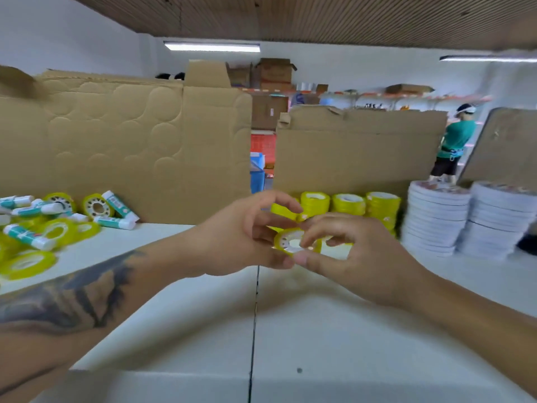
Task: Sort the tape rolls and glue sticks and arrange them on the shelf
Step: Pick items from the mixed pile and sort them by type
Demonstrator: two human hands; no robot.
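A yellow tape roll (pixel 286 241) with a white core hangs above the white shelf (pixel 319 330) at the middle. My left hand (pixel 241 237) holds it from the left and my right hand (pixel 351 254) pinches it from the right. Behind my hands, several yellow tape rolls stand in neat stacks (pixel 348 205) against the cardboard. At the far left lies a loose heap of yellow tape rolls (pixel 58 231) mixed with white-and-teal glue sticks (pixel 119 206).
Tall cardboard sheets (pixel 130 141) wall off the back of the shelf. Two stacks of flat white rolls (pixel 436 219) stand at the right. A dark seam (pixel 254 315) splits the shelf. A person in a teal shirt (pixel 456 141) stands far back right.
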